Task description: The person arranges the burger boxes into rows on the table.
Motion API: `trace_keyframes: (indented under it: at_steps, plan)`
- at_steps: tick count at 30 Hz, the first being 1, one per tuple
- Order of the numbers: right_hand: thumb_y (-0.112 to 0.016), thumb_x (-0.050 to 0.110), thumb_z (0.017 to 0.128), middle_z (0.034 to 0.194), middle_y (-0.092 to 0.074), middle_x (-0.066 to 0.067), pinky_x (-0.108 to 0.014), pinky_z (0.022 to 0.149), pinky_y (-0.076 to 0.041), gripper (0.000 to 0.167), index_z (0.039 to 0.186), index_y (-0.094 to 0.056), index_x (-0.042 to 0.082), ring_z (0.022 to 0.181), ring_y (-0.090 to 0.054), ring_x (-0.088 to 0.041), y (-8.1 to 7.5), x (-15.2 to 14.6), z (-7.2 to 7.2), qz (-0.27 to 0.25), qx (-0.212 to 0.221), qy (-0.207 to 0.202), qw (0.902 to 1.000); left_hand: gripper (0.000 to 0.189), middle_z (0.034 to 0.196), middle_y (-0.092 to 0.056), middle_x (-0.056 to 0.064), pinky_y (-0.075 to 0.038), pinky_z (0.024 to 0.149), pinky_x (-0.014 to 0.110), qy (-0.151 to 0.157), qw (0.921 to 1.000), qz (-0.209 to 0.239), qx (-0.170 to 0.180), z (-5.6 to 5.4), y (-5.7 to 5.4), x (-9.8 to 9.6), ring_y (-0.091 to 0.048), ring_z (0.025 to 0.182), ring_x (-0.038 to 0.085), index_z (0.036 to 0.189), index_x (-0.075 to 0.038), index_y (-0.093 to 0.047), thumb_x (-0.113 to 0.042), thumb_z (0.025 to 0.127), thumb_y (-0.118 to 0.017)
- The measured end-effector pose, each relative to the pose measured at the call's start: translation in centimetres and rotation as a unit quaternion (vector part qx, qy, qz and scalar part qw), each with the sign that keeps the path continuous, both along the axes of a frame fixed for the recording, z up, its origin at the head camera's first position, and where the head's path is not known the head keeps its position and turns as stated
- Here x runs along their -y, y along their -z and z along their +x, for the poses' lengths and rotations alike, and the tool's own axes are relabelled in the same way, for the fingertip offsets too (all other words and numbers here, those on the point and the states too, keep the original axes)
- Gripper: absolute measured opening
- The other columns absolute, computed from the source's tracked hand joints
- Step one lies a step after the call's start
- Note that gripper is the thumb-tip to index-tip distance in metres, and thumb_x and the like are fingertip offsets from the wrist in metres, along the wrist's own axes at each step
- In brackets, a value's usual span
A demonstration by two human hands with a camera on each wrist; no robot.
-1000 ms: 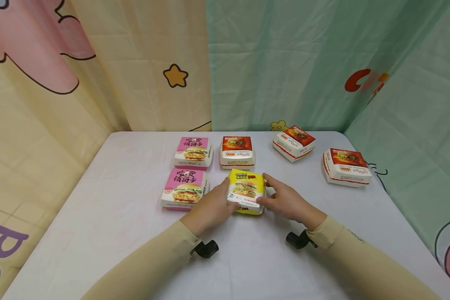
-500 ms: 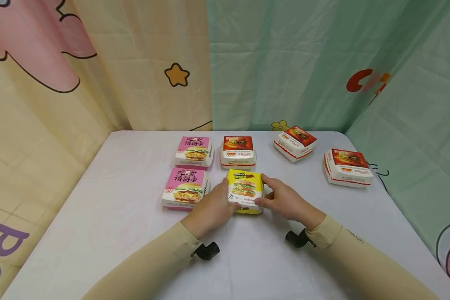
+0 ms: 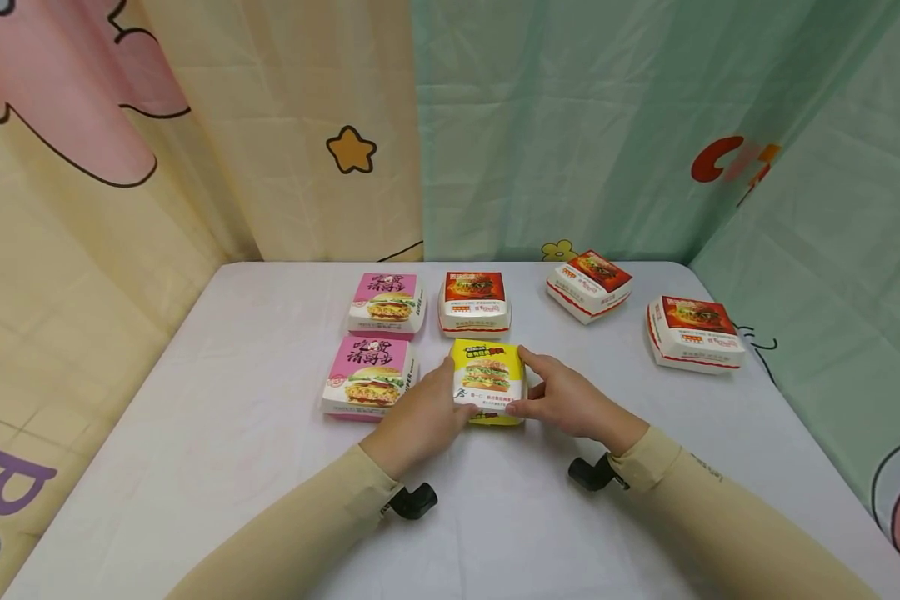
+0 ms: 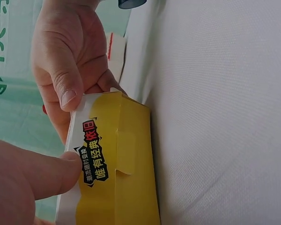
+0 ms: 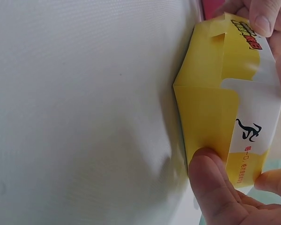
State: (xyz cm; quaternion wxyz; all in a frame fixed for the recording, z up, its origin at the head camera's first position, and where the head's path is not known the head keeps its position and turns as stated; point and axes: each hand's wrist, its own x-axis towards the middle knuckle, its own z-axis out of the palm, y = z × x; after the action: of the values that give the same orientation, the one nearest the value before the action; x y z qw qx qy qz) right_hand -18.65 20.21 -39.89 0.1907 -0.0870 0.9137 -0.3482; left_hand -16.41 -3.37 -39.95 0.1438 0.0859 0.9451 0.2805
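A yellow-and-white burger box sits on the white table with its lid down, burger picture facing up. My left hand holds its left side, thumb at the near edge. On the opposite side my right hand grips it, with the thumb at the near right corner and the index finger at the far right one. In the left wrist view a tuck flap shows on the front of the yellow box. The right wrist view shows the right thumb pressed to the box's yellow side wall.
Two pink burger boxes stand in a column just left of the left hand. Directly behind the yellow box is a red-and-white burger box. Two more red-topped boxes, one turned askew and one farther right, stand at the right.
Both hands have shifted slightly left together with the yellow burger box, bringing it closer to the pink boxes and under the red-topped one. The other boxes stay where they were.
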Motion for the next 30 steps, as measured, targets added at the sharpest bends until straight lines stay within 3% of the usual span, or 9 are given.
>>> trace_keyframes:
  at_steps: [10,30]
  plan:
    - [-0.086,0.041,0.088,0.143,-0.06,-0.014,-0.032,0.081,-0.057,0.106,0.169,-0.023,0.015,0.097,-0.062,-0.021,-0.16,0.13,0.0,0.011,0.004,0.005,0.9999,0.094,0.167,-0.041,0.015,-0.04,0.123,0.051,0.002,0.9999,-0.012,-0.011,0.17,0.21,-0.02,-0.048,0.149,0.029,0.167,-0.003,-0.023,-0.046,0.099,-0.071]
    - [-0.082,0.041,0.092,0.159,-0.051,-0.013,-0.035,0.089,-0.058,0.097,0.168,-0.028,0.016,0.103,-0.062,-0.021,-0.3,0.12,-0.03,0.023,-0.004,-0.011,0.9997,0.091,0.169,-0.039,0.015,-0.04,0.123,0.05,0.007,0.9996,-0.009,-0.027,0.77,0.11,0.24,-0.047,0.149,0.03,0.166,-0.001,-0.023,-0.043,0.101,-0.07]
